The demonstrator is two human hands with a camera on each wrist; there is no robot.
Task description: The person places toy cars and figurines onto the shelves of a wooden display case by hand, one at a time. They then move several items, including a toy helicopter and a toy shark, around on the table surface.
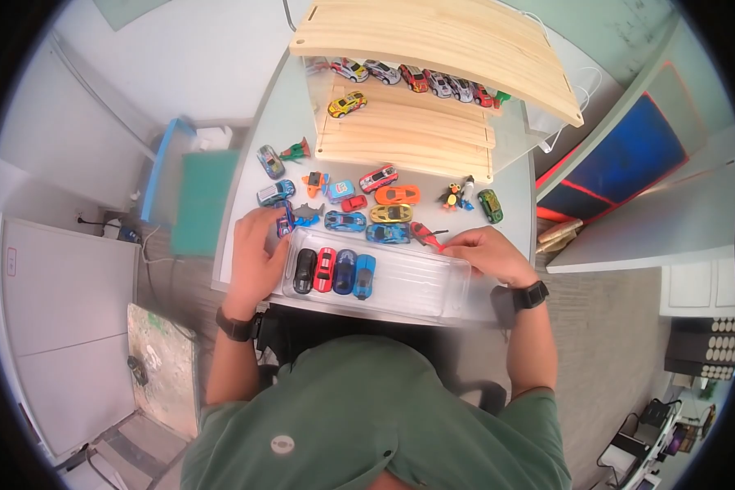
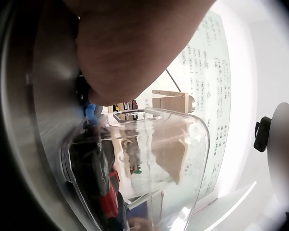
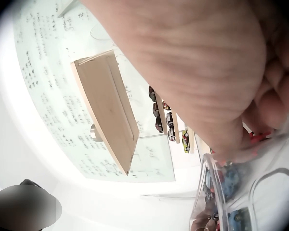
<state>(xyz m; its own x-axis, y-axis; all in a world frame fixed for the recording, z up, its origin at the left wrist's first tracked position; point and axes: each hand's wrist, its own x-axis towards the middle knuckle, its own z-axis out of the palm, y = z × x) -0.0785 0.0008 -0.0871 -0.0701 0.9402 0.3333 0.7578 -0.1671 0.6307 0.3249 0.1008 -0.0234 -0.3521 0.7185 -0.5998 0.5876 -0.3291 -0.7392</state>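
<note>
My left hand (image 1: 257, 255) is at the left end of a clear plastic tray (image 1: 433, 309), fingers curled round a blue-and-purple toy car (image 1: 284, 220). Beyond the tray's right far corner, my right hand (image 1: 490, 253) pinches a red toy (image 1: 426, 235); its kind is partly hidden by the fingers. Inside the tray, at its left side, a black car (image 1: 305, 271), a red car (image 1: 325, 269), a dark blue car (image 1: 345, 271) and a light blue car (image 1: 364, 276) stand side by side. In the left wrist view the tray wall (image 2: 183, 144) rises beside the hand.
Several toy cars lie past the tray, among them an orange car (image 1: 398, 195) and a gold car (image 1: 391, 213). A shark figure (image 1: 309, 212) and a penguin figure (image 1: 451, 196) stand among them. Behind is a wooden shelf (image 1: 408, 145) with a row of cars.
</note>
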